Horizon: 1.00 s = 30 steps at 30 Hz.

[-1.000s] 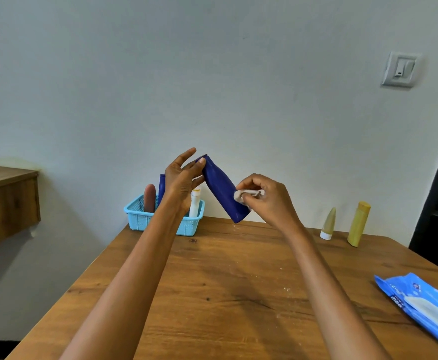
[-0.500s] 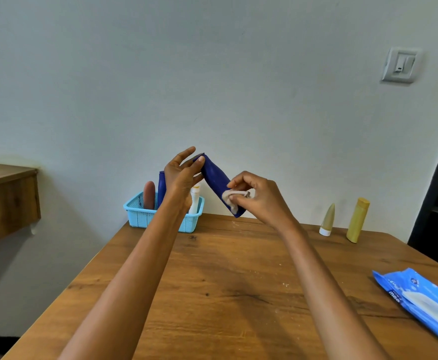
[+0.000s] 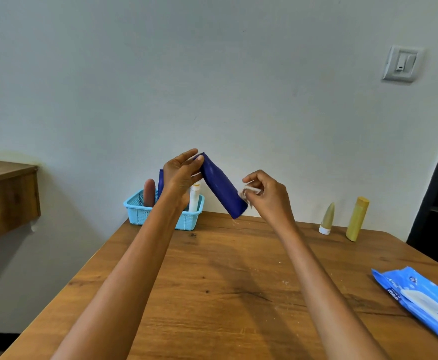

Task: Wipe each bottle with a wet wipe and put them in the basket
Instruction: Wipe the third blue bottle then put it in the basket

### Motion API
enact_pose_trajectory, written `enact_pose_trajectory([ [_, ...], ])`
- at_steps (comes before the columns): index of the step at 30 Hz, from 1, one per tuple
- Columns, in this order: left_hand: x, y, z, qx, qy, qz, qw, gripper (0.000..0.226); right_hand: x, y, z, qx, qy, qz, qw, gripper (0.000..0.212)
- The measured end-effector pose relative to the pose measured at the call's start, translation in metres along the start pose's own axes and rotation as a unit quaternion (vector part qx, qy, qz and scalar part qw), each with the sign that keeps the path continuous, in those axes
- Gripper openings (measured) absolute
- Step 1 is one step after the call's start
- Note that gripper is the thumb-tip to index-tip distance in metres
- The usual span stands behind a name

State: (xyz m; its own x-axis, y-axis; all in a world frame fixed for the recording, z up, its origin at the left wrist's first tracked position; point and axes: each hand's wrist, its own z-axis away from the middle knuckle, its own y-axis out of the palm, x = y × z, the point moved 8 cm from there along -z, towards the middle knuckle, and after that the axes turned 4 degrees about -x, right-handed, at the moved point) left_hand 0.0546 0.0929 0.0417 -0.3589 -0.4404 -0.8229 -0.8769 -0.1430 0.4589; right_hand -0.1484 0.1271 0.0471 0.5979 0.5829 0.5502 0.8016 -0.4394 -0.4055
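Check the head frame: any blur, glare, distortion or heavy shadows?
Head view: sharp overall, slight softness on the wet wipe in the right hand; wide-angle bend shows in the leaning dark doorframe and light switch; soft arm shadows on the table; no glare; left hand and blue bottle evenly lit.

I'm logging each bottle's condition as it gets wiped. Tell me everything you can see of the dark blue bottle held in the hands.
The dark blue bottle is a smooth, plain body, plastic by the look, narrower at its upper end. It is held in the air above the table's far edge, tilted, upper end to the left and lower end down to the right. The left hand grips its upper end, hiding any cap. The right hand pinches a crumpled wet wipe against its lower end. No label shows.
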Motion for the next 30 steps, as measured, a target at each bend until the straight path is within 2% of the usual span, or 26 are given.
enact_pose_trajectory([
  [7,0.007,0.043,0.020,0.121,-0.004,-0.056,0.991,0.035,0.008,-0.010,-0.003,-0.101,0.014,-0.118,0.988,0.014],
  [12,0.013,0.057,0.029,0.143,0.002,-0.075,0.987,0.035,0.016,-0.016,-0.002,-0.138,-0.009,-0.142,0.980,0.013],
  [15,0.008,0.053,0.025,0.115,0.017,-0.070,0.991,0.035,0.012,-0.014,-0.002,-0.105,0.000,-0.128,0.986,0.012],
  [18,0.008,0.045,0.022,0.086,0.021,-0.069,0.994,0.037,-0.001,-0.003,-0.005,-0.008,0.053,-0.070,0.996,0.005],
  [20,0.008,0.042,0.022,0.081,0.020,-0.069,0.994,0.038,-0.009,0.001,-0.004,0.026,0.079,-0.028,0.996,0.004],
  [23,0.005,0.042,0.022,0.084,0.017,-0.065,0.994,0.037,-0.015,-0.007,-0.006,-0.025,0.090,-0.046,0.995,0.009],
  [26,0.007,0.044,0.024,0.099,0.006,-0.078,0.992,0.037,-0.013,-0.016,-0.009,-0.082,0.088,-0.124,0.985,0.016],
  [28,0.010,0.047,0.028,0.113,-0.001,-0.092,0.989,0.038,-0.009,-0.016,-0.010,-0.086,0.082,-0.169,0.978,0.020],
  [30,0.012,0.051,0.031,0.123,0.000,-0.101,0.987,0.039,-0.002,-0.011,-0.010,-0.057,0.060,-0.180,0.980,0.021],
])
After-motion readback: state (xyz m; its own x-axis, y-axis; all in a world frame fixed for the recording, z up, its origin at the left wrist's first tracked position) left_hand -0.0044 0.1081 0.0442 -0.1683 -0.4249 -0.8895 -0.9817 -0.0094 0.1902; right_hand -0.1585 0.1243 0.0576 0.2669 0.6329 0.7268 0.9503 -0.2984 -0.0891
